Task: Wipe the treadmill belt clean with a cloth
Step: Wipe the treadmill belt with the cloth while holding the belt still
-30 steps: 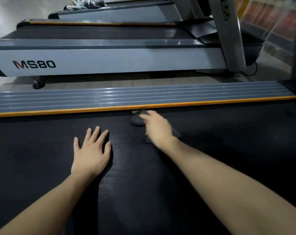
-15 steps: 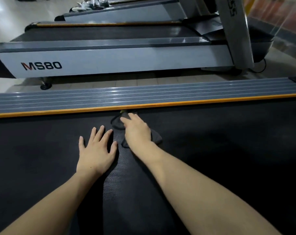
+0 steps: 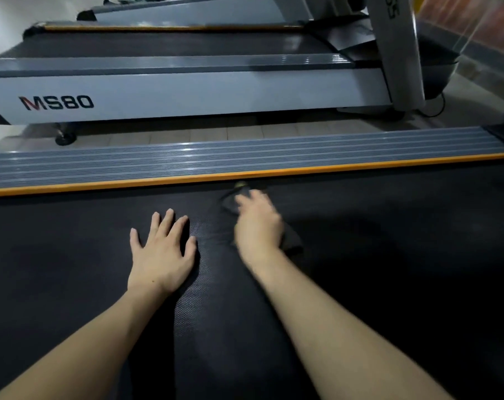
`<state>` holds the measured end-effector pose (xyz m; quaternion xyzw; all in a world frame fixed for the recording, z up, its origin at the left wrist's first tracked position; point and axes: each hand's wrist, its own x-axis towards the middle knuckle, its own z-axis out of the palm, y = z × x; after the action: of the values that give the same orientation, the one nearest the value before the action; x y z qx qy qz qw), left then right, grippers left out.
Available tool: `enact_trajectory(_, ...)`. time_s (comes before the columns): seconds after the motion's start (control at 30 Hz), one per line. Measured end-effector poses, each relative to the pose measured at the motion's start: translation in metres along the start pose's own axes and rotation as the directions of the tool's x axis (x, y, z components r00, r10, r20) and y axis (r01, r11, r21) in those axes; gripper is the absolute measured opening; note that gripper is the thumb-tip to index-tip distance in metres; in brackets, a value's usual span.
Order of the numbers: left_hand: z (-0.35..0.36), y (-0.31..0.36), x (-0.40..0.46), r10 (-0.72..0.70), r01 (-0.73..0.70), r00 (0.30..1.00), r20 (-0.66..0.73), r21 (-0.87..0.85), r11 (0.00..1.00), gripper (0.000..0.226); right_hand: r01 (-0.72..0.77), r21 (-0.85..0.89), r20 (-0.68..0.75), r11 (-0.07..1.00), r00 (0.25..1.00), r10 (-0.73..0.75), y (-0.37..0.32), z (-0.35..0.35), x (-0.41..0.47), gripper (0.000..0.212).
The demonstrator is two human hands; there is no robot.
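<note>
**Black belt, dark cloth under right hand**

Black textured treadmill belt point(image 3: 245, 327) fills the near half of the view; left hand point(image 3: 161, 252) lies flat on it, fingers straight and slightly spread; right hand point(image 3: 258, 226) rests on a dark cloth point(image 3: 291, 241) just right of the left hand, motion-blurred, so finger state cannot be told; cloth sits on the belt close to the far orange edge strip point(image 3: 100, 184); grey ribbed side rail point(image 3: 245, 157) runs beyond the strip; second treadmill marked MS80 point(image 3: 187, 90) stands farther off; no containers visible.
</note>
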<state>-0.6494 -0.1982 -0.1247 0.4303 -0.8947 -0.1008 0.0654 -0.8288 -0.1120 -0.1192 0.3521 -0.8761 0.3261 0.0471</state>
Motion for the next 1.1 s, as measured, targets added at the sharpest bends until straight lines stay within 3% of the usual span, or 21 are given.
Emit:
enact_trajectory(0.07, 0.001, 0.0, -0.001, 0.001, -0.001, 1.0, -0.012, 0.005, 1.0, 0.058, 0.182, 0.045, 0.093, 0.982, 0.978, -0.185, -0.025, 0.013, -0.022, 0.037)
enact_trajectory(0.1, 0.001, 0.0, -0.002, 0.005, -0.004, 1.0, -0.017, 0.008, 1.0, 0.057, 0.253, 0.085, 0.155, 0.964, 0.952, -0.264, -0.02, 0.009, -0.023, 0.039)
enact_trajectory(0.17, 0.001, -0.001, -0.003, 0.005, -0.005, 1.0, -0.02, 0.005, 1.0, 0.057, 0.317, 0.07, 0.147, 0.946, 0.935, -0.324, 0.019, -0.012, -0.007, 0.038)
enact_trajectory(0.27, 0.001, 0.0, -0.001, 0.003, -0.003, 1.0, -0.013, 0.003, 1.0, 0.057, 0.081, -0.088, 0.004, 0.993, 0.997, -0.081, 0.107, -0.067, 0.02, 0.034)
enact_trajectory(0.33, 0.0, 0.001, -0.002, 0.001, -0.001, 1.0, -0.011, -0.001, 1.0, 0.057, -0.117, -0.146, -0.076, 0.982, 0.991, 0.107, 0.143, -0.105, 0.022, 0.032)
enact_trajectory(0.43, 0.0, 0.003, 0.0, 0.005, -0.005, 1.0, -0.005, -0.009, 1.0, 0.057, -0.229, -0.185, -0.175, 0.956, 0.965, 0.197, 0.123, -0.102, 0.012, 0.031)
enact_trajectory(0.53, -0.001, 0.002, 0.0, 0.001, -0.001, 1.0, -0.003, -0.02, 1.0, 0.056, -0.061, -0.104, -0.143, 0.993, 0.989, 0.046, 0.051, -0.049, -0.013, 0.029)
enact_trajectory(0.63, 0.0, 0.001, -0.001, -0.001, 0.0, 1.0, -0.011, -0.027, 1.0, 0.055, 0.131, 0.002, 0.057, 0.991, 0.99, -0.131, -0.013, -0.006, -0.044, 0.034)
enact_trajectory(0.73, 0.0, 0.0, -0.001, 0.007, -0.007, 1.0, -0.012, -0.018, 1.0, 0.056, 0.261, 0.077, 0.157, 0.962, 0.95, -0.27, 0.012, -0.023, -0.039, 0.036)
enact_trajectory(0.8, 0.0, 0.0, -0.001, 0.009, -0.01, 1.0, -0.013, -0.018, 1.0, 0.055, 0.232, -0.02, 0.105, 0.972, 0.968, -0.229, 0.063, -0.055, -0.026, 0.039)
enact_trajectory(0.93, 0.0, 0.003, 0.0, 0.005, -0.006, 1.0, -0.012, -0.014, 1.0, 0.055, -0.088, -0.169, -0.093, 0.982, 0.993, 0.073, 0.141, -0.113, -0.006, 0.035)
enact_trajectory(1.0, -0.001, 0.003, 0.0, 0.008, -0.008, 1.0, -0.01, -0.009, 1.0, 0.055, -0.172, -0.172, -0.127, 0.97, 0.98, 0.151, 0.124, -0.103, -0.012, 0.035)
enact_trajectory(1.1, -0.001, 0.003, 0.0, 0.008, -0.008, 1.0, -0.016, -0.021, 1.0, 0.054, -0.056, -0.059, -0.112, 0.997, 0.993, 0.049, 0.054, -0.052, -0.034, 0.033)
